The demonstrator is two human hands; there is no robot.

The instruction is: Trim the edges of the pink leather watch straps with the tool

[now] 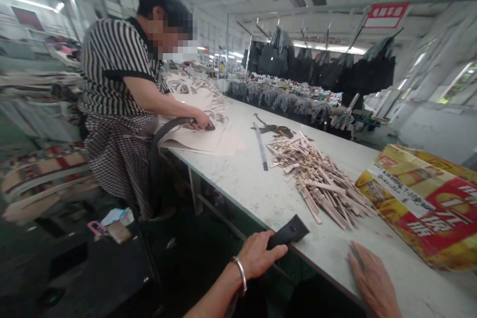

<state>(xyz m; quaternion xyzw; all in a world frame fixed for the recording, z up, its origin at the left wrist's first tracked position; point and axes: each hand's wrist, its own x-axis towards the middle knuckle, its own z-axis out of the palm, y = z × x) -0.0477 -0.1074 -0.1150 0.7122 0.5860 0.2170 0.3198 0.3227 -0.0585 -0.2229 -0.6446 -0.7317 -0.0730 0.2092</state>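
My left hand (257, 254), with a silver bangle at the wrist, is wrapped round a black vacuum nozzle (292, 231). The nozzle's flat, wide end points right, over the table's near edge. Lying flat on the white table (238, 186), my right hand (374, 278) holds nothing; its fingers are stretched out, partly hidden behind the hand. Beyond both hands is a heap of beige straps (324, 184) with small gold-coloured metal parts. A yellow and red printed carton (428, 203) with Chinese lettering stands to the right of the heap.
Across the table's left side, a co-worker (122, 69) bends over beige panels (201, 139) with a black hose (154, 154). A long ruler-like strip (260, 146) and dark straps (274, 130) lie mid-table. Black bags (276, 59) hang behind. A dark box (93, 268) stands at lower left.
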